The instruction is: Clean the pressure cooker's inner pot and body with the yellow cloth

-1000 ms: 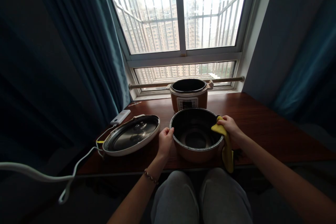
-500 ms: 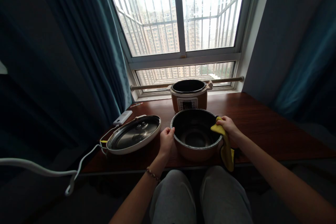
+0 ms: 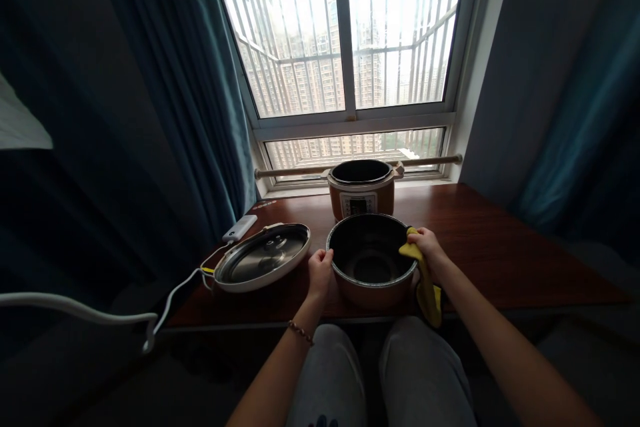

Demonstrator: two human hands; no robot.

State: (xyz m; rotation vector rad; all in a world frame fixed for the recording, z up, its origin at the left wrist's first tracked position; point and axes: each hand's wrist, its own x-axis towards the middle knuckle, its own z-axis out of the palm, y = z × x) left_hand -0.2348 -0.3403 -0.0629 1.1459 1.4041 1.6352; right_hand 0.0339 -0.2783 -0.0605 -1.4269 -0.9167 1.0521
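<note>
A round metal inner pot (image 3: 373,293) stands on the dark wooden table (image 3: 490,247) in front of me. My left hand (image 3: 320,270) is closed on the pot's left rim. My right hand (image 3: 425,245) grips a yellow cloth (image 3: 425,283) pressed on the pot's right rim; the cloth hangs down the outside. Behind the pot stands an orange cooker base (image 3: 361,192), open on top, with a white control panel facing me. A cooker lid (image 3: 263,257) lies upside down to the left of the pot.
A white power bank (image 3: 239,228) lies at the table's left corner, with a white cable (image 3: 165,300) running off to the left. Teal curtains (image 3: 200,80) hang on both sides of a barred window (image 3: 350,33). My grey-trousered knees (image 3: 380,373) are below the table edge.
The camera has tilted up and back a little, so everything sits slightly smaller and lower. Both hands stay on the pot's rim, with the cloth in the same place.
</note>
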